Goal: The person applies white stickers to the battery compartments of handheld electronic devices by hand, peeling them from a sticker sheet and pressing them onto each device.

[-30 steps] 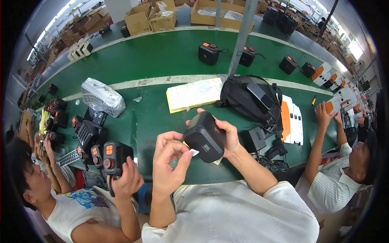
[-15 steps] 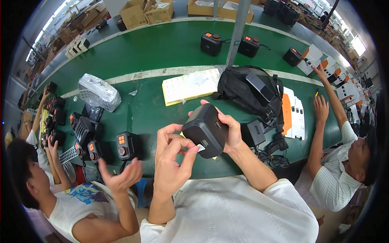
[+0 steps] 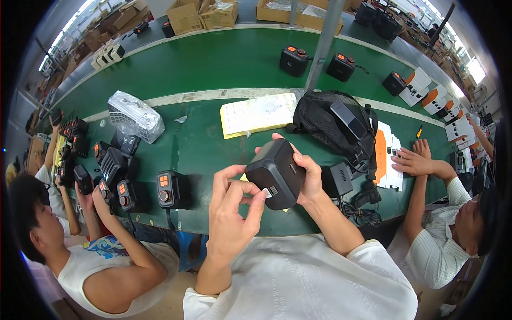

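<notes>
In front of my chest, my right hand (image 3: 310,180) grips a black box-shaped device (image 3: 285,178) from its right side, fingers over the top and thumb on the face. The device is tilted, and a side with small printing faces me. At that side's left edge, thumb and forefinger of my left hand (image 3: 234,205) pinch a small white sticker (image 3: 268,194). The sticker lies against the casing; how much of it is stuck down I cannot tell. A sliver of yellow shows behind the device.
Black devices with orange buttons (image 3: 169,190) stand at left beside a plastic-wrapped unit (image 3: 136,117). Ahead lie a white sticker sheet (image 3: 258,114) and a black mesh bag (image 3: 320,117). Cables (image 3: 360,210) lie right. Co-workers sit on both sides; a metal post (image 3: 324,48) rises behind.
My hands keep their hold, and the sticker stays at the casing's edge. The left co-worker's hand has drawn back to a dark device; the right co-worker's hands have come together on the table.
</notes>
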A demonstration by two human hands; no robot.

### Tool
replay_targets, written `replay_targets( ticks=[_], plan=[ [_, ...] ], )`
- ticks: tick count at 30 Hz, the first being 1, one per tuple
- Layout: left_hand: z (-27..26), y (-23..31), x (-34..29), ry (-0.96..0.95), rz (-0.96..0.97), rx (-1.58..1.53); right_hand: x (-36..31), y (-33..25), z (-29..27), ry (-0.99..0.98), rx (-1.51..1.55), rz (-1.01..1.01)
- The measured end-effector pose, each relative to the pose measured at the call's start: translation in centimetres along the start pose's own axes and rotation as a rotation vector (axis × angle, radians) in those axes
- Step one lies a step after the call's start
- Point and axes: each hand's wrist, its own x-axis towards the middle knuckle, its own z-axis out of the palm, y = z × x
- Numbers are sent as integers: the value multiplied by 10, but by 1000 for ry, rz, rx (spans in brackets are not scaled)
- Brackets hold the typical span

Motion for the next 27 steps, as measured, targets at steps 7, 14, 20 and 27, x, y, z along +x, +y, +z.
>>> replay_targets(
  ticks=[7,14,20,27],
  plan=[
    [-5,-1,1,-41,-164,-44,-4,-2,1,17,-39,-77],
    [-7,-18,-1,-116,-373,-294,-7,-12,8,30,-192,-160],
    [-12,-36,21,-306,-531,-596,-3,-20,15,-62,-92,-127],
    [14,-119,33,29,-524,-381,137,-76,41,20,-1062,-588]
  ],
)
